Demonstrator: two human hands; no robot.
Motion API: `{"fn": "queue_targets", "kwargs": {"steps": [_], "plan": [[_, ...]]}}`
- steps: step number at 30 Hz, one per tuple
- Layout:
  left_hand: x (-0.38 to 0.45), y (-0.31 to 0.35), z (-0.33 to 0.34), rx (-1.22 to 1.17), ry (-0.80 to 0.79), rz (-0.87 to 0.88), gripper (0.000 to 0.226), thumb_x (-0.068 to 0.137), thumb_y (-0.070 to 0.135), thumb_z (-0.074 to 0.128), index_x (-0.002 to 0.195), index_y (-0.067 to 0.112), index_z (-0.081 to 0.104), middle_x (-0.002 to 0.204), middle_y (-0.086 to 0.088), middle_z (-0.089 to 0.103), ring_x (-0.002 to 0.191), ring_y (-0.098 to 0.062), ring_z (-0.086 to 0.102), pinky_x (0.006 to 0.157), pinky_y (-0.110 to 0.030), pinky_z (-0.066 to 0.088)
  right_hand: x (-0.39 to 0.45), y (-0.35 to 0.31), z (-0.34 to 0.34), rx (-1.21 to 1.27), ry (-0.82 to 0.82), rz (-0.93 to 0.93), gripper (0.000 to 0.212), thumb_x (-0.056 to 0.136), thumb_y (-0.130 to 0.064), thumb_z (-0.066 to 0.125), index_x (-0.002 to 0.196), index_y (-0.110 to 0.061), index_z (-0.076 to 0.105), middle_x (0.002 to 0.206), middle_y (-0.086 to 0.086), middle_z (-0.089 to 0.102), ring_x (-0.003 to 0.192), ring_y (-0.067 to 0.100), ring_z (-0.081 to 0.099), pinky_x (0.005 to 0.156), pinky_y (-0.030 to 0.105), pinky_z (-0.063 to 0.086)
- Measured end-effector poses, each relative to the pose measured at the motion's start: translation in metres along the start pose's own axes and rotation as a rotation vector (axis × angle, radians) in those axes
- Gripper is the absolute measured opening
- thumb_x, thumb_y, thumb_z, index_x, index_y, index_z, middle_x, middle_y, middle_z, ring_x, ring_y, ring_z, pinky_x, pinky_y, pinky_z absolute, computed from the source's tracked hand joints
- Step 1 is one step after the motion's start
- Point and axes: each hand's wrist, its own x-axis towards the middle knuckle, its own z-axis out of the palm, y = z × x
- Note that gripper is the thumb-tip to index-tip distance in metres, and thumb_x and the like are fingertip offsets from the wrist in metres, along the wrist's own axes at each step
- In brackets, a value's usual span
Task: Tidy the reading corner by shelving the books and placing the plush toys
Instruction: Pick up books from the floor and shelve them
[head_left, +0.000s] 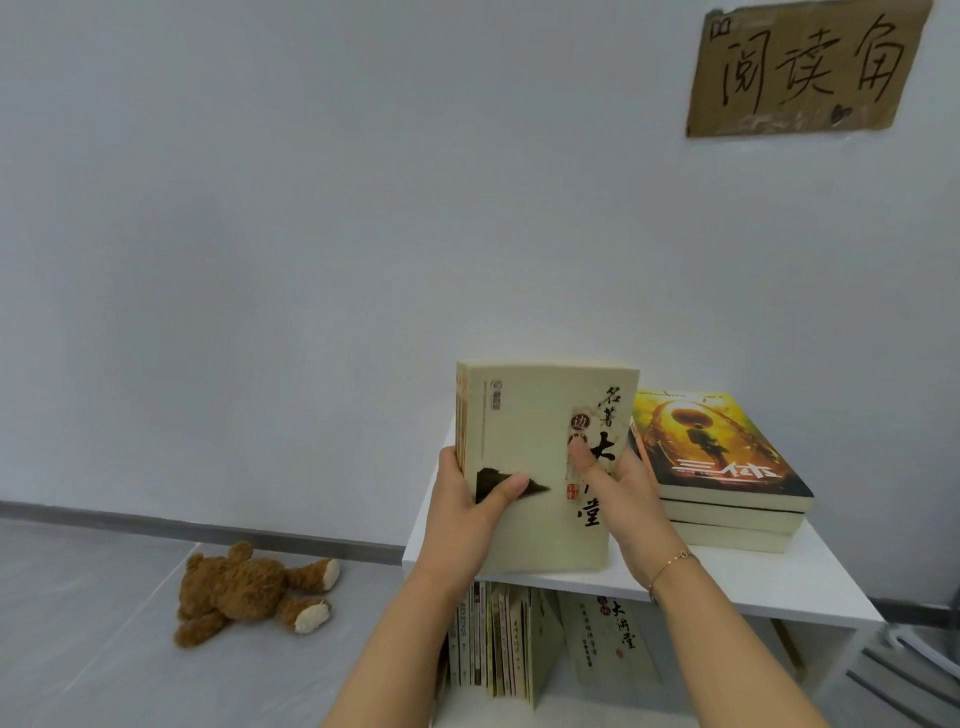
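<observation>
Both hands hold a small stack of pale green books (524, 441) upright above the top of the white shelf unit (779, 582). My left hand (467, 504) grips its left edge with the thumb on the cover. My right hand (618, 483) grips its right side, thumb pressed on the title. To the right, three books with an orange-yellow cover (727, 467) lie flat in a pile on the shelf top. Below, several books (498, 639) stand upright in the shelf, and one pale book (608, 639) leans there. A brown teddy bear (249, 592) lies on the floor to the left.
A cardboard sign with handwritten characters (805, 67) hangs on the grey wall at upper right. A dark skirting strip (208, 530) runs along the wall's foot. Part of a grey metal frame (904, 670) shows at the bottom right beside the shelf.
</observation>
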Motion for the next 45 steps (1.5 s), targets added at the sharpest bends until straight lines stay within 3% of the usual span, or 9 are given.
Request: {"fn": "queue_targets", "kwargs": {"steps": [3, 7, 9, 15, 22, 30, 34, 39, 45], "plan": [[-0.016, 0.019, -0.007, 0.152, -0.028, 0.115, 0.033, 0.086, 0.045, 0.063, 0.109, 0.031, 0.043, 0.108, 0.017, 0.058, 0.096, 0.002, 0.060, 0.076, -0.020, 0.052, -0.009, -0.010, -0.002, 0.134, -0.043, 0.093, 0.025, 0.091, -0.030, 0.055, 0.115, -0.023, 0.061, 0.106, -0.002, 0.073, 0.095, 0.012, 0.070, 0.075, 0.030, 0.055], [-0.040, 0.043, -0.019, 0.022, -0.154, 0.129, 0.029, 0.091, 0.055, 0.037, 0.098, 0.029, 0.047, 0.089, 0.013, 0.066, 0.080, -0.006, 0.067, 0.064, -0.019, 0.052, -0.029, -0.013, -0.002, 0.324, -0.171, 0.298, 0.036, 0.094, -0.034, 0.047, 0.121, -0.016, 0.062, 0.119, 0.007, 0.068, 0.110, 0.024, 0.064, 0.096, 0.045, 0.047], [-0.048, 0.048, -0.025, 0.006, -0.184, 0.109, 0.031, 0.092, 0.054, 0.037, 0.095, 0.025, 0.048, 0.088, 0.005, 0.068, 0.078, -0.015, 0.069, 0.066, -0.027, 0.056, -0.040, -0.009, 0.001, 0.415, -0.226, 0.409, 0.038, 0.095, -0.035, 0.046, 0.123, -0.015, 0.063, 0.124, 0.012, 0.065, 0.115, 0.029, 0.061, 0.102, 0.049, 0.043], [-0.072, 0.051, -0.039, 0.024, -0.246, 0.086, 0.025, 0.086, 0.053, 0.052, 0.087, 0.029, 0.057, 0.098, 0.004, 0.069, 0.092, -0.018, 0.069, 0.077, -0.040, 0.059, -0.063, 0.000, 0.003, 0.504, -0.314, 0.517, 0.041, 0.094, -0.035, 0.048, 0.126, -0.015, 0.063, 0.126, 0.017, 0.062, 0.106, 0.032, 0.064, 0.099, 0.050, 0.046], [-0.089, 0.055, -0.037, -0.040, -0.324, 0.082, 0.032, 0.085, 0.050, 0.057, 0.101, 0.022, 0.061, 0.106, 0.004, 0.067, 0.101, -0.016, 0.066, 0.069, -0.033, 0.059, -0.077, 0.002, -0.007, 0.502, -0.318, 0.535, 0.043, 0.094, -0.037, 0.047, 0.127, -0.015, 0.062, 0.111, 0.014, 0.068, 0.097, 0.029, 0.067, 0.096, 0.047, 0.047], [-0.099, 0.059, -0.017, -0.093, -0.445, 0.011, 0.042, 0.081, 0.047, 0.062, 0.109, 0.015, 0.058, 0.108, 0.003, 0.067, 0.095, -0.013, 0.069, 0.069, -0.028, 0.057, -0.094, 0.002, -0.039, 0.460, -0.280, 0.535, 0.046, 0.095, -0.037, 0.045, 0.135, -0.015, 0.054, 0.118, 0.017, 0.064, 0.103, 0.032, 0.065, 0.097, 0.050, 0.045], [-0.102, 0.055, -0.001, -0.048, -0.477, -0.072, 0.048, 0.077, 0.055, 0.053, 0.113, 0.022, 0.055, 0.106, 0.003, 0.067, 0.093, -0.010, 0.069, 0.074, -0.030, 0.059, -0.113, 0.005, -0.068, 0.484, -0.228, 0.535, 0.038, 0.096, -0.032, 0.046, 0.126, -0.015, 0.062, 0.124, 0.017, 0.062, 0.109, 0.032, 0.063, 0.099, 0.049, 0.046], [-0.093, 0.041, 0.008, -0.002, -0.441, -0.174, 0.052, 0.075, 0.058, 0.055, 0.112, 0.021, 0.057, 0.099, -0.003, 0.071, 0.085, -0.017, 0.071, 0.070, -0.035, 0.060, -0.144, 0.005, -0.094, 0.235, -0.248, 0.592, 0.034, 0.092, -0.034, 0.049, 0.113, -0.015, 0.068, 0.120, 0.012, 0.066, 0.102, 0.025, 0.067, 0.081, 0.038, 0.056], [-0.084, 0.005, 0.003, 0.119, -0.929, -0.597, 0.046, 0.092, 0.044, 0.053, 0.122, 0.009, 0.058, 0.108, -0.019, 0.070, 0.099, -0.032, 0.069, 0.077, -0.040, 0.060, -0.159, 0.026, -0.120, -0.168, -0.419, 0.731, 0.030, 0.091, -0.038, 0.056, 0.110, -0.016, 0.062, 0.113, 0.008, 0.069, 0.101, 0.024, 0.067, 0.088, 0.040, 0.055]]}}
